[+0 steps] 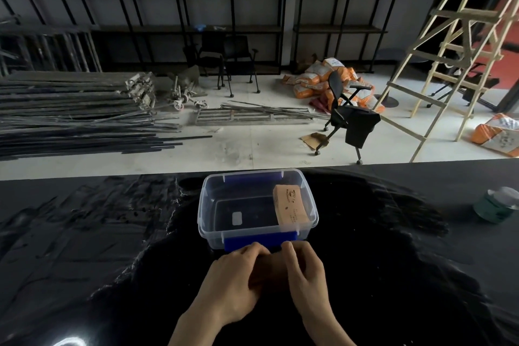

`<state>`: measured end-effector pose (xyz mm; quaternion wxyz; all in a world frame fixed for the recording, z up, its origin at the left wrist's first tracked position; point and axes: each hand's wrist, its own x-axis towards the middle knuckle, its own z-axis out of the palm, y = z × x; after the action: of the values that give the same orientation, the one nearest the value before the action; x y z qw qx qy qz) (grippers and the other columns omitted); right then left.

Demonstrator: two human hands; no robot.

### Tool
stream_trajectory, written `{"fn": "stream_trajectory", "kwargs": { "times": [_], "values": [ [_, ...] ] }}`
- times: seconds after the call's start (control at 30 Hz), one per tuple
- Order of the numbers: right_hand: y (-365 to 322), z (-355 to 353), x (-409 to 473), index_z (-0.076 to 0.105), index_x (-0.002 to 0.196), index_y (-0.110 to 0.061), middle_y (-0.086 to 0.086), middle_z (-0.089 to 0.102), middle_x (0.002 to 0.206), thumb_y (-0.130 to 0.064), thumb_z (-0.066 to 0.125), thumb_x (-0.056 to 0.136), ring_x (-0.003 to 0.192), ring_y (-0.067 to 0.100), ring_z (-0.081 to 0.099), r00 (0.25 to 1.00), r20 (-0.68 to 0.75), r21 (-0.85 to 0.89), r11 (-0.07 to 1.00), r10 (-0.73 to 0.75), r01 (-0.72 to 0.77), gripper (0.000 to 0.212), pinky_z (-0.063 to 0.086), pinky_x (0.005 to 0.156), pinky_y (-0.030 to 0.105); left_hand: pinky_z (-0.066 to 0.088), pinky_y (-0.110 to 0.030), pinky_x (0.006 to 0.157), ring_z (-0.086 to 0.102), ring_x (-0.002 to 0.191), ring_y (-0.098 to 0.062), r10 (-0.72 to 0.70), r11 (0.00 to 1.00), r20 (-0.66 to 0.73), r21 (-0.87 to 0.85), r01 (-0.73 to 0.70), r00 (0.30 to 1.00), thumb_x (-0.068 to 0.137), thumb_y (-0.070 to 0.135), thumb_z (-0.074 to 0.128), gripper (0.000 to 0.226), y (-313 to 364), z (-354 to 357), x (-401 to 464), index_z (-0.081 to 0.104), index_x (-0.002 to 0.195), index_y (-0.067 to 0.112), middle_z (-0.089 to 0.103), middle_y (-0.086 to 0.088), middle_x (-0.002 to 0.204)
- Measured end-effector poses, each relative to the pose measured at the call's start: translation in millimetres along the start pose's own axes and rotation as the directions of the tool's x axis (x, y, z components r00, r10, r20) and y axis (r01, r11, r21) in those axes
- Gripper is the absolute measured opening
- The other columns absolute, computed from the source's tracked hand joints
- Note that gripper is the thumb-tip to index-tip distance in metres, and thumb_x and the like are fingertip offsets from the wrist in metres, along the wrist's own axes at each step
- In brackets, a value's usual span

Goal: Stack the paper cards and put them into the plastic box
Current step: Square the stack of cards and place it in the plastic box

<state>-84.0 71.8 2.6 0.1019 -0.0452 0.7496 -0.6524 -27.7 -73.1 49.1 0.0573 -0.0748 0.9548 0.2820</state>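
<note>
A clear plastic box (209,206) with blue clips stands on the black table, just beyond my hands. Inside it, a stack of tan paper cards (290,206) leans against the right wall. My left hand (234,281) and my right hand (307,275) are side by side right in front of the box's near edge. Both close from either side on another bunch of tan cards (271,265), which is mostly hidden between the palms and fingers.
The glossy black table (112,247) stretches left and right. A green-white roll or jar (495,205) sits at the far right. Beyond the table edge the floor holds metal rods, office chairs, orange sacks and a wooden ladder.
</note>
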Motion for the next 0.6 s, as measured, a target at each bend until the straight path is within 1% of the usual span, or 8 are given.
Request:
{"fn": "stream_trajectory", "kwargs": {
  "times": [0.03,0.1,0.17,0.23,0.33,0.47,0.53,0.6],
  "values": [
    [-7,-9,-1,0.071,0.101,-0.027,-0.008,0.077,0.094,-0.04,0.068,0.093,0.086,0.012,0.074,0.999,0.037,0.061,0.998,-0.014,0.012,0.015,0.062,0.075,0.03,0.054,-0.027,0.1,0.065,0.109,-0.001,-0.016,0.993,-0.053,-0.113,0.01,0.998,0.08,0.039,0.079,0.052,-3,-2,-2,0.053,0.124,0.046,0.069,0.021,0.119],
    [-19,-24,-2,0.069,0.118,-0.024,-0.001,0.078,0.104,-0.033,0.08,0.088,0.097,0.014,0.075,0.988,0.152,0.198,0.98,-0.015,-0.016,0.032,0.06,0.081,0.031,0.058,-0.021,0.089,0.07,0.103,0.0,-0.089,0.914,-0.19,-0.406,0.004,0.978,0.072,0.046,0.084,0.052,-7,-6,-8,0.061,0.118,0.038,0.075,0.019,0.108],
    [-30,-31,-1,0.064,0.13,-0.022,0.009,0.077,0.112,-0.027,0.084,0.084,0.106,0.024,0.073,0.952,0.306,0.25,0.965,-0.002,-0.079,0.05,0.059,0.09,0.039,0.06,-0.023,0.081,0.075,0.097,-0.008,-0.226,0.735,-0.239,-0.678,0.004,0.944,0.066,0.038,0.087,0.05,-6,-11,-11,0.068,0.111,0.026,0.081,0.009,0.101],
    [-41,-28,-1,0.065,0.129,-0.018,0.012,0.077,0.113,-0.017,0.083,0.086,0.107,0.03,0.073,0.918,0.395,0.23,0.97,-0.026,-0.072,0.046,0.058,0.094,0.045,0.062,-0.028,0.081,0.078,0.095,-0.016,-0.308,0.567,-0.203,-0.823,0.008,0.929,0.066,0.031,0.09,0.05,2,-14,-12,0.071,0.11,0.017,0.083,0.002,0.098],
    [-52,-19,-4,0.069,0.122,-0.013,0.013,0.077,0.109,-0.006,0.078,0.089,0.102,0.028,0.074,0.934,0.353,0.167,0.986,-0.061,0.001,0.035,0.061,0.088,0.041,0.062,-0.041,0.088,0.079,0.095,-0.021,-0.348,0.443,-0.165,-0.896,0.007,0.923,0.066,0.03,0.088,0.051,12,-17,-14,0.072,0.111,0.012,0.083,-0.005,0.098],
    [-59,-9,-6,0.072,0.113,-0.014,0.013,0.078,0.102,-0.002,0.075,0.089,0.094,0.026,0.076,0.964,0.263,0.153,0.988,-0.037,-0.004,0.027,0.063,0.079,0.035,0.061,-0.044,0.092,0.079,0.097,-0.024,-0.373,0.375,-0.089,-0.925,0.062,0.924,0.07,0.03,0.083,0.048,13,-24,-17,0.071,0.112,0.011,0.083,-0.007,0.1],
    [-62,-1,-7,0.073,0.113,-0.016,0.007,0.08,0.102,-0.007,0.075,0.091,0.094,0.019,0.077,0.968,0.251,0.11,0.994,-0.025,-0.003,0.024,0.062,0.079,0.032,0.061,-0.045,0.093,0.078,0.099,-0.026,-0.405,0.35,-0.047,-0.93,0.107,0.913,0.078,0.025,0.083,0.04,9,-26,-17,0.071,0.115,0.013,0.083,-0.007,0.101],
    [-63,5,-9,0.071,0.118,-0.022,-0.002,0.08,0.104,-0.02,0.075,0.093,0.097,0.012,0.075,0.966,0.234,0.016,0.994,-0.107,0.106,0.026,0.062,0.086,0.035,0.061,-0.043,0.087,0.078,0.096,-0.029,-0.464,0.304,-0.047,-0.946,0.109,0.884,0.083,0.014,0.081,0.032,4,-30,-19,0.072,0.113,0.008,0.083,-0.011,0.098]
  ]
}}
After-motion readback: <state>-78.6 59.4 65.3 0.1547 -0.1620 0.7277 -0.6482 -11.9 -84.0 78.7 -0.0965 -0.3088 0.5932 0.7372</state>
